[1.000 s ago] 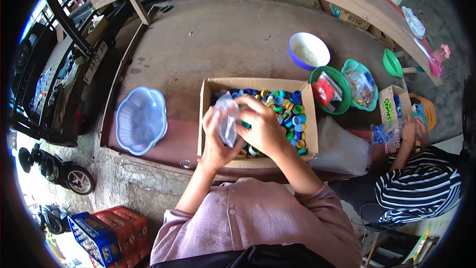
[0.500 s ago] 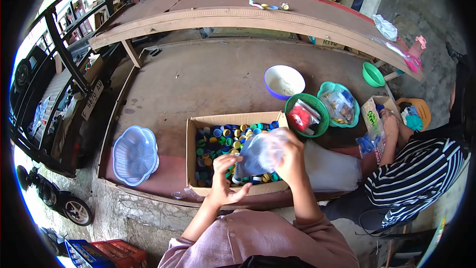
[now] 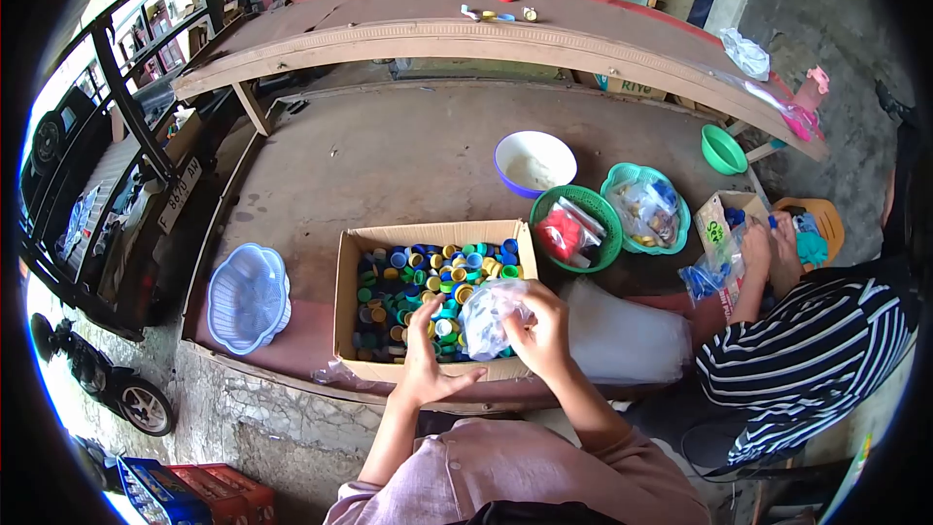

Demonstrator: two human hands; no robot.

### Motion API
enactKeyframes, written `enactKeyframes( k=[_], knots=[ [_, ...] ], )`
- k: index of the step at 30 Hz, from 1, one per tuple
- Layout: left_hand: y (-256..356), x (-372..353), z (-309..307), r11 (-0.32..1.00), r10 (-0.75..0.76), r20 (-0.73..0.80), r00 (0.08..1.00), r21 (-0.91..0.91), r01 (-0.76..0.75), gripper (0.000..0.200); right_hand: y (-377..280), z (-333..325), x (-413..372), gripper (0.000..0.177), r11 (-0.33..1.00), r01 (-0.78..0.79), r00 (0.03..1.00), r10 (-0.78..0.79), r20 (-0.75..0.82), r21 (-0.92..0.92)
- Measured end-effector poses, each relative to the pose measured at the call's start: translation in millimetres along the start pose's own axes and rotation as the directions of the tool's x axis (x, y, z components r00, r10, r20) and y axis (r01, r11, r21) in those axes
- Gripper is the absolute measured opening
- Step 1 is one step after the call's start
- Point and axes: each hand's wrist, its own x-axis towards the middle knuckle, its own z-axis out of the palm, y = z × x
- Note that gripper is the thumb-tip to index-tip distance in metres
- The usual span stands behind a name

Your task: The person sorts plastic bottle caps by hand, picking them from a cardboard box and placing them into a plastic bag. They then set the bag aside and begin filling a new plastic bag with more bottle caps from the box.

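My right hand [image 3: 540, 332] grips a crumpled clear plastic bag [image 3: 491, 319] between thumb and fingers, over the front right part of an open cardboard box [image 3: 342, 303]. Many bottle caps [image 3: 397, 284] in blue, green, yellow and white fill that box. At the bag's left side is my left hand [image 3: 426, 362], open, its thumb pointing right and its fingers up. Just right of the box lies a stack of clear plastic sheets or bags [image 3: 627, 335], partly behind my right wrist.
A pale blue plastic basket [image 3: 248, 299] stands left. Behind the box sit a white bowl [image 3: 535, 163], a green basket [image 3: 614, 255] with red packets and a turquoise basket [image 3: 685, 233]. On the right, another person's hands [image 3: 768, 253] are at a small box [image 3: 708, 224]; a raised bench [image 3: 408, 34] crosses the back.
The bag, spread out and blurred before, is now bunched smaller in my right hand, which has moved slightly left and down. The co-worker's hands have shifted. The whole view moved a little.
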Motion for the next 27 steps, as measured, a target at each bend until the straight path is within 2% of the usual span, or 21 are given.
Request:
enactKeyframes(
  k=[1,2,4,5,6,8,9,10,12,13,14,16,17,18,19,20,22,23,24,26,27],
  knots=[
    [-2.5,1.1,5.1,1.0,-0.002,-0.005,1.0,0.001,0.002,0.101,0.1,2.8,-0.2,0.017,0.997,0.082,0.997,-0.081,0.005,-0.004],
    [-9.8,1.6,11.7,0.995,0.022,0.003,1.0,0.099,-0.022,0.093,6.3,12.1,-12.0,0.02,0.996,-0.053,0.995,0.047,0.088,0.066],
    [-17.1,3.6,14.7,0.951,0.065,0.038,0.997,0.299,-0.074,0.077,-4.0,9.0,-0.6,0.021,0.998,-0.043,0.941,0.023,0.337,0.053],
    [-13.7,2.0,12.1,0.971,0.001,-0.024,1.0,0.239,0.005,0.066,-7.9,8.8,1.4,0.024,0.991,-0.074,0.969,0.046,0.244,0.108],
    [-17.2,1.2,12.4,0.97,-0.001,-0.026,1.0,0.241,0.007,0.066,-7.2,9.7,1.3,0.027,0.975,-0.077,0.988,0.046,0.149,0.207],
    [-26.0,-5.6,13.4,0.999,-0.032,-0.041,0.999,-0.021,0.032,0.063,-13.1,10.8,5.4,0.027,0.976,-0.159,0.929,0.097,0.357,0.146],
    [-19.7,2.3,6.3,0.993,0.063,0.076,0.995,0.091,-0.07,0.059,-9.4,11.3,5.8,0.035,0.991,-0.122,0.874,0.077,0.479,0.062],
    [-12.5,6.4,2.6,0.993,0.068,0.081,0.994,0.092,-0.076,0.059,-10.8,13.2,8.1,0.035,0.991,-0.12,0.878,0.077,0.473,0.063],
    [0.5,8.2,1.2,0.99,0.011,-0.041,0.999,-0.143,-0.017,0.052,-17.0,16.6,9.8,0.049,0.95,-0.186,0.937,0.095,0.337,0.25],
    [-11.1,5.3,-0.8,0.991,0.074,-0.047,0.996,-0.107,-0.079,0.043,-24.3,13.0,14.6,0.059,0.909,-0.261,0.892,0.098,0.442,0.326],
    [-27.7,3.7,-3.0,0.979,0.058,-0.043,0.997,-0.194,-0.066,0.035,-32.4,11.0,18.3,0.066,0.915,-0.261,0.875,0.091,0.476,0.307],
    [-16.8,24.6,-20.5,0.901,-0.118,-0.057,0.991,-0.425,0.083,0.03,-35.8,8.3,31.4,0.052,0.969,-0.172,0.905,0.086,0.416,0.175],
    [-15.0,34.6,-28.4,0.895,-0.148,-0.011,0.989,-0.426,0.13,0.028,-30.2,4.0,41.6,0.041,1.0,-0.001,0.903,0.008,0.43,-0.017],
    [-13.9,39.5,-35.9,0.888,-0.181,0.038,0.983,-0.424,0.18,0.027,-25.1,1.2,48.5,0.03,0.964,0.171,0.887,-0.062,0.457,-0.202],
    [-12.7,40.9,-41.8,0.908,-0.219,0.088,0.972,-0.347,0.236,0.026,-28.4,2.8,52.6,0.011,0.988,0.075,0.912,-0.012,0.41,-0.137],
    [-10.4,46.4,-43.1,0.915,-0.225,0.116,0.968,-0.317,0.25,0.024,-24.2,1.1,58.3,0.009,0.97,0.174,0.911,-0.091,0.403,-0.172],
    [-14.8,56.5,-40.2,0.835,-0.237,0.231,0.944,-0.449,0.319,0.028,-17.9,4.2,65.9,0.009,0.961,0.238,0.954,-0.202,0.222,-0.144],
    [-12.4,58.6,-41.9,0.743,-0.251,0.316,0.915,-0.543,0.391,0.035,-19.5,4.1,69.5,0.011,0.972,0.21,0.966,-0.189,0.175,-0.11],
    [-18.2,58.9,-42.7,0.717,-0.208,0.382,0.9,-0.567,0.406,0.039,-22.6,4.1,73.0,0.013,0.98,0.183,0.976,-0.172,0.13,-0.074],
    [-24.5,53.8,-49.1,0.566,-0.173,0.504,0.846,-0.653,0.504,0.035,-16.4,10.9,72.8,0.015,0.99,0.135,0.987,-0.13,0.099,-0.043],
    [-26.5,54.3,-49.4,0.618,-0.178,0.534,0.827,-0.593,0.516,0.031,-10.4,13.4,73.6,0.015,0.998,0.028,0.996,-0.024,0.088,-0.049]
  ],
)
